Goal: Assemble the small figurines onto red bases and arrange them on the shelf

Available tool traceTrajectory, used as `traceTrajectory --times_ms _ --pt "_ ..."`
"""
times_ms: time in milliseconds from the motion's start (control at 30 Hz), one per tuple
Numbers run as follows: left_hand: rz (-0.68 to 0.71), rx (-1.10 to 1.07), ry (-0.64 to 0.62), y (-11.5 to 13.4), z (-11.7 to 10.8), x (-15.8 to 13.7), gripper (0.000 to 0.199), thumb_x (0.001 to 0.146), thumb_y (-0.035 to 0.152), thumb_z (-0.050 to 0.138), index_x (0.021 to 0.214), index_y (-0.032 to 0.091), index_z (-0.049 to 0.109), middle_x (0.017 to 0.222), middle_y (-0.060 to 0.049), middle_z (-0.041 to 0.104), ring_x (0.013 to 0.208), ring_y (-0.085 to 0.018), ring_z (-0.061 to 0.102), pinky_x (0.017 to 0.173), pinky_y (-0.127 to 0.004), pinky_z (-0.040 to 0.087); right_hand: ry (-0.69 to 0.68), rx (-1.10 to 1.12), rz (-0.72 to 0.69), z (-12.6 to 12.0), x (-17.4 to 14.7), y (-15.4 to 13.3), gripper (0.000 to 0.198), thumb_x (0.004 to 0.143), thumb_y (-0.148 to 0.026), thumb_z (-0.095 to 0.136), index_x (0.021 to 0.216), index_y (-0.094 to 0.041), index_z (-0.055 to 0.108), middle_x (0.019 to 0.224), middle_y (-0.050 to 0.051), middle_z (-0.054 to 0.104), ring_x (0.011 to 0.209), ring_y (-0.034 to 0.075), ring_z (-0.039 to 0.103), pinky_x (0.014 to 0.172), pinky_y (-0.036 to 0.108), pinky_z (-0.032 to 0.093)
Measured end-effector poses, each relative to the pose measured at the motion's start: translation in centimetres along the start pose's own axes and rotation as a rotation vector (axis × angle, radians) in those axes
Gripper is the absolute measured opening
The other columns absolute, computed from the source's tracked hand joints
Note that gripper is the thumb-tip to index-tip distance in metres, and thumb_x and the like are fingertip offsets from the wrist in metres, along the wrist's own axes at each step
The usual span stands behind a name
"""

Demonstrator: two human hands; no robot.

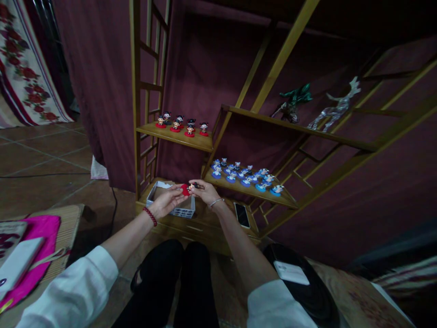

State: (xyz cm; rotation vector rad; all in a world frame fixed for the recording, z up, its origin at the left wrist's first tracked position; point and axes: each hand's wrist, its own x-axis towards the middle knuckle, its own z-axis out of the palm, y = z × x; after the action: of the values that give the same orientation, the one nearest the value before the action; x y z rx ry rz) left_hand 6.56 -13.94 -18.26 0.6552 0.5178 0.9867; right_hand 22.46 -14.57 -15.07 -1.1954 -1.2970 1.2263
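Note:
Between my two hands is a small doll figurine (190, 187) with dark hair and a red round base. My left hand (167, 199) pinches the red base, while the fingers of my right hand (205, 192) close on the figurine's head end. It lies tilted sideways above a white open box (160, 186) on the lowest board. Several like figurines with red bases (176, 125) stand on the upper left shelf (177, 138). Several blue and white figurines (231, 176) are lined up on the middle shelf (218, 181) to the right.
A phone (242, 215) lies on the lowest board. A silver deer ornament (336, 107) and a green ornament (294, 104) stand on the upper right shelf. Wooden uprights (135, 91) frame the shelves. A black stool (300, 278) is at right, a woven bench (73, 223) at left.

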Motion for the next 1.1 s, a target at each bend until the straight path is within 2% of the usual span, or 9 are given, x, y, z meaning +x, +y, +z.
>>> traceTrajectory --times_ms 167,333,633,800,1100 --pt "-0.025 -0.041 -0.009 -0.2 0.1 -0.1 0.016 0.076 0.006 0.055 0.090 0.012 0.059 0.087 -0.007 0.065 0.076 -0.012 0.062 0.077 -0.025 0.049 -0.019 -0.001 0.019 -0.2 -0.2 -0.5 0.031 0.059 -0.009 0.067 0.088 -0.018 0.065 0.067 -0.002 0.065 0.058 0.009 0.060 0.056 0.019 0.049" --pt "-0.036 -0.045 -0.031 -0.2 0.3 -0.1 0.009 0.077 0.012 0.058 0.086 0.013 0.060 0.085 -0.005 0.065 0.077 -0.011 0.062 0.079 -0.025 0.048 -0.031 -0.011 0.008 -0.3 -0.7 -1.3 0.031 0.059 -0.008 0.066 0.088 -0.018 0.066 0.066 -0.004 0.064 0.055 0.007 0.056 0.057 0.019 0.047" --pt "-0.035 -0.058 -0.070 -0.1 0.6 -0.3 0.011 0.077 0.015 0.058 0.088 0.012 0.060 0.086 -0.007 0.066 0.078 -0.013 0.062 0.076 -0.024 0.049 -0.098 -0.211 -0.086 -0.9 -0.9 -1.9 0.036 0.062 -0.019 0.063 0.097 -0.016 0.063 0.055 -0.007 0.058 0.049 0.005 0.048 0.055 0.018 0.040" --pt "-0.031 -0.065 -0.059 -0.1 0.9 -0.5 0.012 0.075 0.015 0.060 0.087 0.012 0.060 0.085 -0.007 0.066 0.077 -0.013 0.063 0.074 -0.025 0.049 -0.120 -0.316 -0.143 -1.2 -0.5 -1.6 0.037 0.063 -0.024 0.062 0.099 -0.016 0.062 0.060 -0.006 0.056 0.047 0.004 0.041 0.050 0.018 0.035" --pt "-0.030 -0.089 -0.053 -0.2 0.8 -0.4 0.011 0.076 0.015 0.059 0.086 0.012 0.060 0.083 -0.007 0.066 0.077 -0.015 0.063 0.074 -0.025 0.050 -0.045 -0.505 -0.215 -0.8 -0.3 -1.7 0.035 0.065 -0.027 0.059 0.099 -0.017 0.060 0.068 -0.002 0.057 0.057 0.008 0.047 0.054 0.020 0.038"
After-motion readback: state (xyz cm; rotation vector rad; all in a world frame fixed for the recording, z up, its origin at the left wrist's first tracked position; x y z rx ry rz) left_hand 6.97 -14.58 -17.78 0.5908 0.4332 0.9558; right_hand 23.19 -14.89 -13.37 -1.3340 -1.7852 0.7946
